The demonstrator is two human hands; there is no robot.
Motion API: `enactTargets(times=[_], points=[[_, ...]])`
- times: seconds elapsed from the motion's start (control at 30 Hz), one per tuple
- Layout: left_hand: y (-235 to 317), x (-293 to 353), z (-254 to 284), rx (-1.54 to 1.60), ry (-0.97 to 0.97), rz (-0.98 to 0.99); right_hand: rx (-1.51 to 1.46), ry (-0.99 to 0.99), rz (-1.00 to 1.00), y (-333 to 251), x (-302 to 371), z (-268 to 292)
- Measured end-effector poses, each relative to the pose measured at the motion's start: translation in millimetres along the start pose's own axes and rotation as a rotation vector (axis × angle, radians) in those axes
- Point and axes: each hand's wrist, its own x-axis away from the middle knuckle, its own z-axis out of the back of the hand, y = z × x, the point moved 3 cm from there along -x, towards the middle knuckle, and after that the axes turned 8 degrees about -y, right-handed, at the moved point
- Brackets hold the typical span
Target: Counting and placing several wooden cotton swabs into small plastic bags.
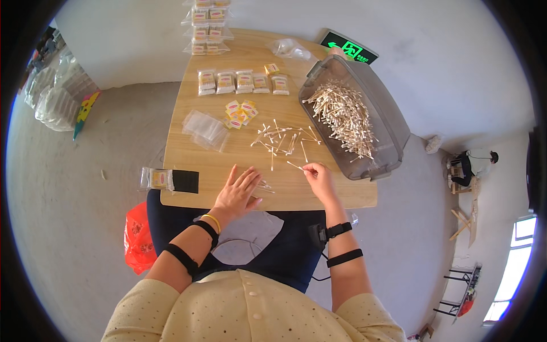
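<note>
My left hand [235, 194] lies near the table's front edge, fingers stretched out over a few cotton swabs [263, 187] that poke out beside it. Between thumb and fingertips of my right hand [321, 181], a single cotton swab [294, 166] is pinched, pointing left. Just beyond, loose cotton swabs [279, 139] are scattered on the wooden table [191, 157]. A grey plastic bin [392, 128] with a heap of cotton swabs [342, 114] sits tilted at the right. Small yellow and white cards [240, 114] and clear plastic bags [206, 131] lie on the left.
Packed swab bags [225, 82] form a row farther back, with stacked packs [208, 31] behind. One pack [156, 179] rests by a black pad [186, 181] at the left edge. A green exit sign [348, 45] leans at the wall. A red bag [138, 239] hangs low left.
</note>
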Motion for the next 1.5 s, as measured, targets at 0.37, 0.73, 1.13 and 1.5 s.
enactTargets(times=[0.37, 0.73, 1.13, 1.5], points=[[0.6, -0.8, 0.9, -0.016, 0.054, 0.026, 0.057, 0.155, 0.134, -60.7, -12.9, -79.2], [-1.4, -1.8, -3.0, -0.023, -0.025, 0.032, 0.480, 0.164, -0.021, -44.6, -48.1, -71.9], [-0.3, -1.8, 0.6, -0.041, -0.053, 0.055, 0.196, 0.213, 0.065, -28.2, -19.7, -68.5], [0.5, -2.5, 4.3, -0.015, -0.016, 0.011, 0.331, 0.229, 0.097, -57.5, -55.0, -70.9]])
